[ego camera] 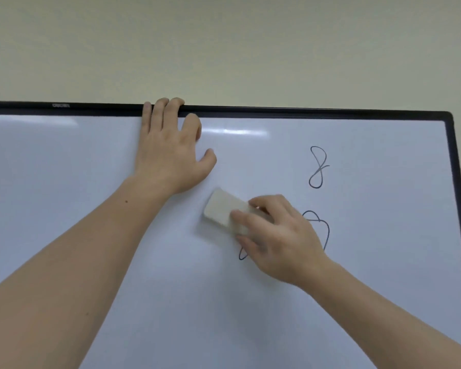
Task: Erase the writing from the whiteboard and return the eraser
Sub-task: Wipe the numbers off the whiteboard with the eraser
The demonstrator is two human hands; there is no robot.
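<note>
1. Right hand (274, 235) fingers pinch the eraser (225, 210), pressed flat on the whiteboard (383, 262) mid-surface.
2. Left hand (171, 153) fingers curl over the top edge, steadying.
3. Erasing is underway; next, sweep toward the right edge across both scribbles (318, 166).

Plain pale cream wall (224, 43), evenly lit

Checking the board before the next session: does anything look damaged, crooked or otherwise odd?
Nothing stands out. The whiteboard looks intact; the left hand grips its top frame, the right hand holds the eraser against it. Left to erase: an upper scribble and a lower scribble partly behind that hand.
</note>
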